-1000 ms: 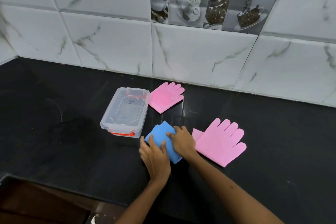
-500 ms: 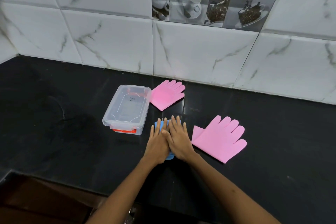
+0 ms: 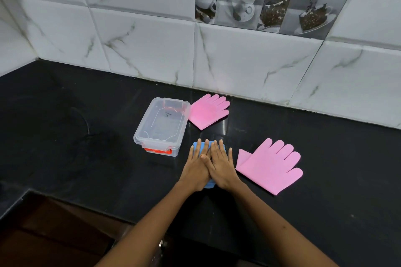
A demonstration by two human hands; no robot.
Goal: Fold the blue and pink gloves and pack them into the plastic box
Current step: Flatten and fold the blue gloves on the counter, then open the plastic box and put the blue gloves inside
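A folded blue glove (image 3: 210, 184) lies on the black counter, almost wholly covered by my hands. My left hand (image 3: 196, 167) and my right hand (image 3: 221, 166) rest flat on it side by side, fingers straight, pressing down rather than gripping. Only blue edges show, past the fingertips and at the wrists. One pink glove (image 3: 270, 167) lies flat just right of my right hand, its cuff corner folded. A second pink glove (image 3: 208, 111) lies flat farther back. The clear plastic box (image 3: 138, 136) with an orange latch stands left of the hands, its lid on.
The black counter (image 3: 65, 136) runs to a white tiled wall (image 3: 249, 60) at the back and meets a side wall at the far left. Its front edge steps down at the lower left to a brown surface (image 3: 54, 234).
A second ago my hands were gripping and folding the blue glove. They have since flattened on top of it and stayed pressing. The view has shifted slightly.
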